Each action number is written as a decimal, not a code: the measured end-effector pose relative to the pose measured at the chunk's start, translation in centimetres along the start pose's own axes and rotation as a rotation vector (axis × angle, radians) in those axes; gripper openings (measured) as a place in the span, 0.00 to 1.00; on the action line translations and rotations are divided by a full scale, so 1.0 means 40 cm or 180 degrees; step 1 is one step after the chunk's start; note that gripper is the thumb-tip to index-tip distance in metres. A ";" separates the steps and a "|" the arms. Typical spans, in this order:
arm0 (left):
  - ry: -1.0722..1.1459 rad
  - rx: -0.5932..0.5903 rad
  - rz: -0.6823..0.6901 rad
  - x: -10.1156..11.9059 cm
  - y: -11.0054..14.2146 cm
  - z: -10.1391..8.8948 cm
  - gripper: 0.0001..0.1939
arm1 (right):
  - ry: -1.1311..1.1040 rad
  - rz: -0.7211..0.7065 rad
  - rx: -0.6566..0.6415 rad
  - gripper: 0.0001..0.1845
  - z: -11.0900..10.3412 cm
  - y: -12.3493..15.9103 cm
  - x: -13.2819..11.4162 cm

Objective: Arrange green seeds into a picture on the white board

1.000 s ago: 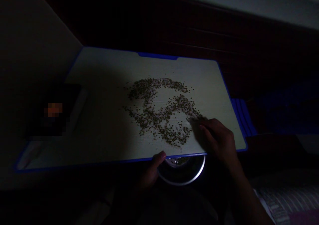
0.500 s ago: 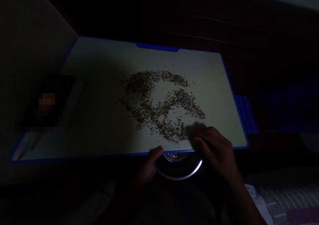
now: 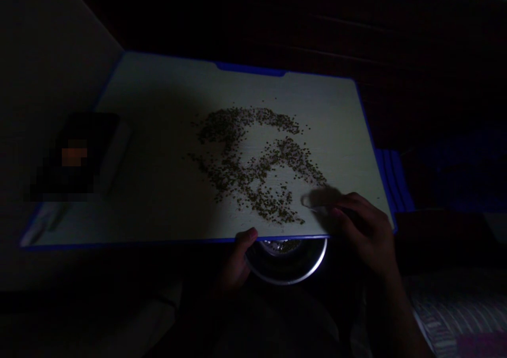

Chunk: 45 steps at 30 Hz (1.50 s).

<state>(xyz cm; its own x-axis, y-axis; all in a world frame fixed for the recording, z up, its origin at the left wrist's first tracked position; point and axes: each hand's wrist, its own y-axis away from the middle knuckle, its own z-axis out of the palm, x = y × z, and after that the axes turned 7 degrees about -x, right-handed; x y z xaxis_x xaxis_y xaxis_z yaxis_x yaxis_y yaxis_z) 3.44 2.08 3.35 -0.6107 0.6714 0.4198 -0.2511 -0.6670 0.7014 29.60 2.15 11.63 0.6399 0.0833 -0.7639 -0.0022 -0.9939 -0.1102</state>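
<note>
Small dark greenish seeds [image 3: 225, 123] lie scattered in curved bands over a pale board [image 3: 158, 199] with a blue rim. Beneath the board's near edge is a shiny metal bowl [image 3: 304, 275], some seeds visible inside it. My left hand [image 3: 240, 257] is closed on the bowl's left side, its thumb up at the board edge. Over the board's near right part, my right hand [image 3: 366, 228] is closed on what looks like a spoon [image 3: 311, 206]. Its faint rounded end points left toward the seeds; its handle is hidden in the fingers and shadow.
On the board's left side stands a dark box-like object [image 3: 95, 131], partly blurred out. A blue striped item [image 3: 392, 181] sits beyond the right edge. Striped cloth [image 3: 447, 305] lies at the lower right. The surroundings are very dark.
My right hand has moved right, away from the near seeds, and the spoon's end now shows. A few seeds at the near edge have shifted right. My left hand stays at the bowl.
</note>
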 end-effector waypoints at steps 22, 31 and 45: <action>-0.0004 -0.0154 -0.0046 0.004 0.002 0.002 0.21 | 0.0121 -0.0265 -0.0115 0.05 0.006 0.006 0.031; -0.0008 -0.0190 -0.0026 0.005 0.001 0.006 0.22 | -0.0046 -0.0309 -0.0200 0.05 0.003 0.006 0.023; 0.0105 -0.0222 0.0075 0.010 0.005 0.015 0.19 | -0.0052 -0.0514 -0.0428 0.06 0.007 0.003 0.009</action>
<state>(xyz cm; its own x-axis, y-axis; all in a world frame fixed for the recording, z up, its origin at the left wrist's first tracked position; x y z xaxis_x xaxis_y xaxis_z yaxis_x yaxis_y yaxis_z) 3.59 2.39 4.01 -0.6412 0.6450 0.4157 -0.2875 -0.7042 0.6492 29.64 2.10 11.16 0.6112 0.2425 -0.7534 0.2028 -0.9681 -0.1471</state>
